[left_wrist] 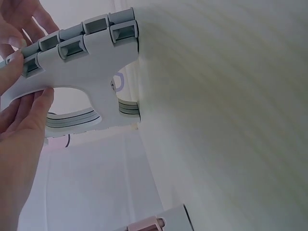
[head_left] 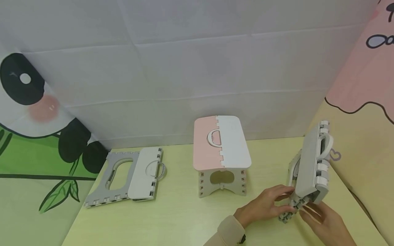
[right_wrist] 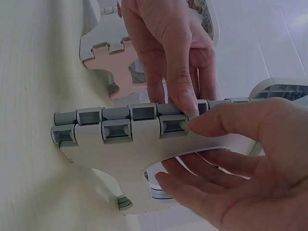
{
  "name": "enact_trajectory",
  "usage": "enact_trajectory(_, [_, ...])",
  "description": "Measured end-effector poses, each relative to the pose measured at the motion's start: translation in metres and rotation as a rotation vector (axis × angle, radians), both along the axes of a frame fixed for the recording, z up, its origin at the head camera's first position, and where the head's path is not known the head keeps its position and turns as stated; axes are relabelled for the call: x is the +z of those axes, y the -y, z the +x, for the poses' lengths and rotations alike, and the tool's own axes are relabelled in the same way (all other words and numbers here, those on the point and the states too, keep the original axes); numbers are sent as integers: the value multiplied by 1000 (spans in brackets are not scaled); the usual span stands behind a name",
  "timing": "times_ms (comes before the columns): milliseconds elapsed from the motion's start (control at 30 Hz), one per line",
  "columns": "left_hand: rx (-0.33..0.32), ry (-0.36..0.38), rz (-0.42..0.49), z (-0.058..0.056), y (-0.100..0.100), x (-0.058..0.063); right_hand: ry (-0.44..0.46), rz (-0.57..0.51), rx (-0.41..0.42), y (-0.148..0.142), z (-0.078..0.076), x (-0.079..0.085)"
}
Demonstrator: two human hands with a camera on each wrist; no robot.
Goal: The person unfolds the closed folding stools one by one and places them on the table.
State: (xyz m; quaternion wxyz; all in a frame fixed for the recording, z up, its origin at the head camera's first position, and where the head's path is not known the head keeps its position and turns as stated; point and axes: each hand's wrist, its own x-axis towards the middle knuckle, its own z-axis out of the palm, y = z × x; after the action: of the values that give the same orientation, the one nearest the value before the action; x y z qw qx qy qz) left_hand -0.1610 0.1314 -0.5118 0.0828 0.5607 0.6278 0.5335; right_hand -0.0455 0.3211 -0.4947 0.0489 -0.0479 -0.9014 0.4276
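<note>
A grey-and-white folding step stool (head_left: 311, 160) stands partly folded at the right of the table, its seat steeply tilted and its carry handle (head_left: 325, 146) facing right. My left hand (head_left: 271, 203) pinches the leg panel near its hinged edge, thumb on one side and fingers on the other. On the opposite side of the stool, my right hand (head_left: 327, 222) holds a leg panel, with its thumb at the hinge edge (right_wrist: 130, 113) and its fingers reaching by the oval cutout in the right wrist view.
A pink-and-white folding stool (head_left: 235, 140) stands opened at the middle of the yellow table (head_left: 181, 215). Another grey-and-white stool (head_left: 143, 174) lies at the left with a leg panel spread flat. White cloth (head_left: 172, 68) hangs behind, and printed cloths flank both sides.
</note>
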Motion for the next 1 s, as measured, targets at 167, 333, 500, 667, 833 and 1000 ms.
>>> enact_trajectory(167, [26,-14,-20,1,2,4,-43,-45,-13,5,1,-1])
enact_trajectory(333, [42,-19,-26,1,1,2,-30,-55,-58,7,1,-3])
enact_trajectory(500, [73,-48,-28,3,0,2,-55,-105,-117,13,0,-10])
enact_trajectory(667, [128,-102,-81,5,0,5,-156,-121,-130,20,-1,-14])
enact_trajectory(833, [131,-87,-92,6,0,6,-231,-118,-134,25,-2,-16])
enact_trajectory(1000, [126,-98,-95,5,1,6,-247,-113,-148,27,-3,-19])
